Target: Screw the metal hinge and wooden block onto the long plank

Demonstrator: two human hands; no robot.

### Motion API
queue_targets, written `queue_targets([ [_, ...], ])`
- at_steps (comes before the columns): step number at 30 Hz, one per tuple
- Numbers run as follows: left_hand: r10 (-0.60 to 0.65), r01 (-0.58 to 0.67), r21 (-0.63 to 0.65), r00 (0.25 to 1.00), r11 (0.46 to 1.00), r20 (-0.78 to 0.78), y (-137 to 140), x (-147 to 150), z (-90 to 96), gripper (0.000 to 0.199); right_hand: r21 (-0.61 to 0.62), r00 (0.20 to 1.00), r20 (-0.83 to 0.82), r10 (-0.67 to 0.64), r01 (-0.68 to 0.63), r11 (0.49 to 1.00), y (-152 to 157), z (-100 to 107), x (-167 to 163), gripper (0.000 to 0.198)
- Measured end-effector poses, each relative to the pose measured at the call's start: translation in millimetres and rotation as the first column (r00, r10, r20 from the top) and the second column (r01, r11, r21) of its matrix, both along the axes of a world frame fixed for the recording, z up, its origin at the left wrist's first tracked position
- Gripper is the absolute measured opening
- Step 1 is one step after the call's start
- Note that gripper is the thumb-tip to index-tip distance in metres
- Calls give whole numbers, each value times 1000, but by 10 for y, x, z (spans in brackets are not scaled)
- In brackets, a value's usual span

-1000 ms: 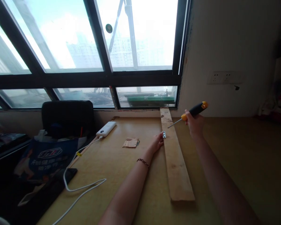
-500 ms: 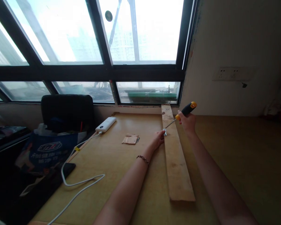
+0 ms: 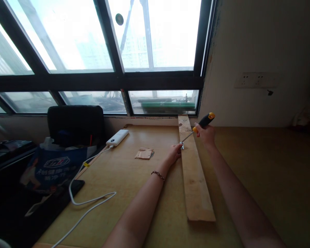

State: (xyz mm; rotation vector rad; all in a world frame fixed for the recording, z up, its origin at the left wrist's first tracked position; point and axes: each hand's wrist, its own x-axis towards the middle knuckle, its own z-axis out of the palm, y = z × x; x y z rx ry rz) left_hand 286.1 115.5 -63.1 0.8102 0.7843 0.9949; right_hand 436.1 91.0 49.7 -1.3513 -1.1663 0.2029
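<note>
The left hand (image 3: 174, 154) pinches a metal plate (image 3: 182, 147), already set at the left edge of the wooden board (image 3: 196, 187); the screwdriver (image 3: 206, 120), gripped in the right hand (image 3: 208, 134), meets it, fastening apparently unfinished. The plate is small and shiny, the board long, flat and knotted.

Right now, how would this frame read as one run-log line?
left hand: at metal plate on wooden board | right hand: gripping screwdriver, tip at plate | nearby: white device on table
</note>
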Motion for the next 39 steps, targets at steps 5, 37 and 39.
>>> queue_targets([
  [5,-9,9,19,1000,1000,-7,29,8,-48,18,-2,995,82,-60,60,998,-45,82,-69,45],
  [37,-20,18,38,999,999,45,-6,-13,-16,16,-209,986,-106,127,-147,967,-326,438,-200,27],
  [39,-24,22,35,999,999,46,-6,-14,-13,16,-165,940,-260,220,-268,949,-320,425,-192,26],
])
